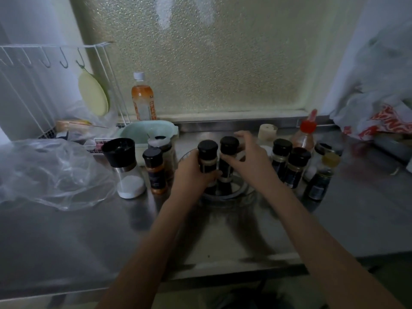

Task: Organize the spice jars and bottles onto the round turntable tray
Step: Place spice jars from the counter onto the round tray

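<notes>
Item, step in hand: seating two black-capped jars on the round turntable tray (242,192); I judge it best to lower each upright and snug beside the other near the tray's middle, leaving rim space for the rest. Left hand (191,172) is wrapped closed around the pale-filled jar (207,158); right hand (249,157) rests loosely, fingers spread, against the dark jar (227,160), its hold not fully clear. Both jars stand touching between my palms, over the tray's centre; the others wait off either edge.
</notes>
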The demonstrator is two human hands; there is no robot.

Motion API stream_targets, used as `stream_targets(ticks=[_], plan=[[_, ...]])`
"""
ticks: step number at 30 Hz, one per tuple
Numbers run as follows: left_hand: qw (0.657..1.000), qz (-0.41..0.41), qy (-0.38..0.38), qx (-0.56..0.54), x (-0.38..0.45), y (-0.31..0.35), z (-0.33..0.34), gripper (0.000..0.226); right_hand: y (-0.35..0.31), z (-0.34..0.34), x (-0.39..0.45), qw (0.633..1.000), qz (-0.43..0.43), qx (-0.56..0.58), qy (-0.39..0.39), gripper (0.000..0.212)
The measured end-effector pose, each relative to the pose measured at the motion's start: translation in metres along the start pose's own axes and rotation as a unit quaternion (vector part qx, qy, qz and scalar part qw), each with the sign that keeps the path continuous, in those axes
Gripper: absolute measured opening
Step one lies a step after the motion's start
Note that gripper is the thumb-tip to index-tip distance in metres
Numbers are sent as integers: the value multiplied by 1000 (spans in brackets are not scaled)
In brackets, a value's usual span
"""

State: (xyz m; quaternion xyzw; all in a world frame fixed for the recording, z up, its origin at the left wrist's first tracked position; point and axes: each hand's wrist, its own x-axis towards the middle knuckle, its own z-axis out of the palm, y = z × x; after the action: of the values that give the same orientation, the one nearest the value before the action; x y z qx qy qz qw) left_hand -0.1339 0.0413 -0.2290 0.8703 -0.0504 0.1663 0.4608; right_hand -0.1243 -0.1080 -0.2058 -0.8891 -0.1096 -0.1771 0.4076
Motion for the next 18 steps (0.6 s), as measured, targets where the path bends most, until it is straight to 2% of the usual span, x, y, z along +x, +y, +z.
stream_targets(ticks=[3,5,7,8,10,11,14,18], plan=[[1000,6,-9,-1,-6,-7,1,51,1,-2,-6,1000,7,8,-20,56],[998,52,14,19,-14,-10,-6,60,5,-11,-15,999,-11,0,53,49],[978,134,125,100,-23,-13,-19,46,11,-27,-24,975,-41,-61,208,36],[953,165,201,155,-27,-16,-25,35,16,-36,-28,955,-31,-104,276,31],[913,156,312,213,-29,-24,-32,26,29,-48,-33,926,34,-175,333,31],[911,123,332,212,-27,-28,-33,29,36,-50,-34,923,67,-193,325,36],[942,32,294,160,-20,-38,-30,44,51,-46,-35,934,103,-194,282,46],[961,2,239,138,-17,-46,-30,54,55,-39,-37,941,83,-159,288,52]])
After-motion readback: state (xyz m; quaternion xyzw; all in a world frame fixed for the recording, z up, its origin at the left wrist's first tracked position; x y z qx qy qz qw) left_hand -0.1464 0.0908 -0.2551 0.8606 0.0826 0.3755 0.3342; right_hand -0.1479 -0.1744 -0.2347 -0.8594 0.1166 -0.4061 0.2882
